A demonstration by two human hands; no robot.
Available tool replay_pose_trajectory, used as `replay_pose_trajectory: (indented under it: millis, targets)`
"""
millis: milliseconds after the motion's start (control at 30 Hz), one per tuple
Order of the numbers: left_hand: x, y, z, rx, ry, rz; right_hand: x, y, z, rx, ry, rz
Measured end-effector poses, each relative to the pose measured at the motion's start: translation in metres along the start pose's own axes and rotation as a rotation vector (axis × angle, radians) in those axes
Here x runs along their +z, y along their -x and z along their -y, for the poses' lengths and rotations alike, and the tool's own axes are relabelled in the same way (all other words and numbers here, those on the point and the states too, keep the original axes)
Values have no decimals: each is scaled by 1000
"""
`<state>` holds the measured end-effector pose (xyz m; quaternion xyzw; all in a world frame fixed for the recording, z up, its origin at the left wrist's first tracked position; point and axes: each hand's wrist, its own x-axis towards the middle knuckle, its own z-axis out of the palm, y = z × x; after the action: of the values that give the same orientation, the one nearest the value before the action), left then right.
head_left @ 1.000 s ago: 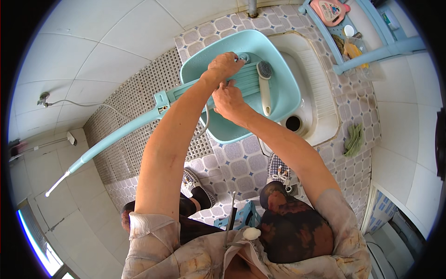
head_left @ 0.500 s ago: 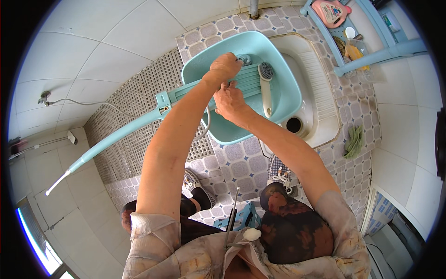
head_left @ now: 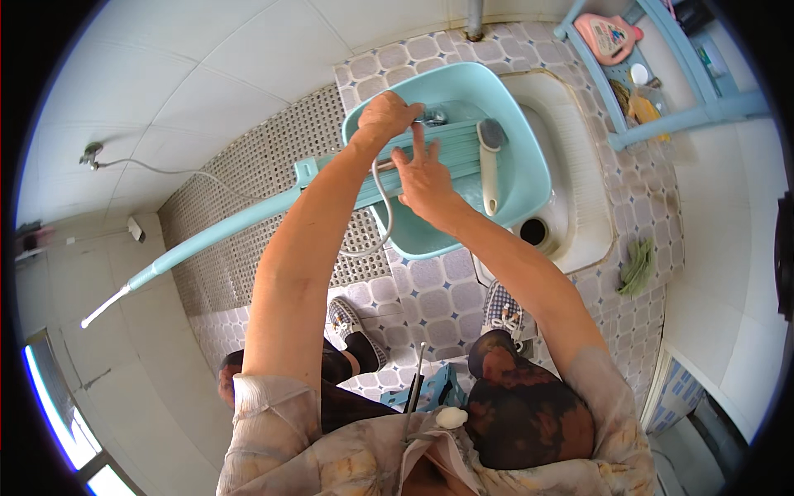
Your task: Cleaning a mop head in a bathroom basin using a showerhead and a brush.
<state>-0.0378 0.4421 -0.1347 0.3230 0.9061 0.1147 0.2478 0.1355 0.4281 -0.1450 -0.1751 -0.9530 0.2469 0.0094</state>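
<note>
My left hand (head_left: 387, 114) is closed over the far-left part of a turquoise basin (head_left: 529, 157), gripping what looks like a chrome shower head (head_left: 432, 117); its handle is hidden in the fingers. Beside it, my right hand (head_left: 423, 178) has its fingers spread, touching the ribbed panel of a long-handled turquoise tool (head_left: 459, 149). That panel lies across the basin, and its handle sticks out to the left. A pale hose (head_left: 387, 227) loops beneath my left forearm. On the panel's right end rests a scrub brush (head_left: 490, 165) with grey bristles and a cream handle.
The basin overlaps a white squat toilet (head_left: 579, 198) with a dark drain hole. A green cloth (head_left: 636, 267) lies on the tiled floor to the right. At the upper right, a blue rack (head_left: 686, 128) holds a pink bottle (head_left: 609, 38). A perforated grey mat (head_left: 248, 149) covers the left floor.
My right hand has opened its fingers wider on the panel. The left hand has shifted slightly left within the basin. The hose loop now shows more. The whole view has shifted a little.
</note>
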Motion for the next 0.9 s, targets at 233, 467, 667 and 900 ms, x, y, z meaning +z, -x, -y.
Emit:
replay_pose_trajectory:
  millis: [233, 467, 667, 900]
  targets:
    - [21, 1, 4, 20, 2, -12, 11, 0, -14, 28, 57, -112]
    - [6, 33, 6, -77, 96, -97, 1, -4, 5, -12, 52, -85]
    - [0, 37, 4, -112, 212, -28, -3, -5, 1, -9, 52, -32]
    - [-4, 44, 4, -89, 328, 5, -5, -8, 0, -11, 123, -10]
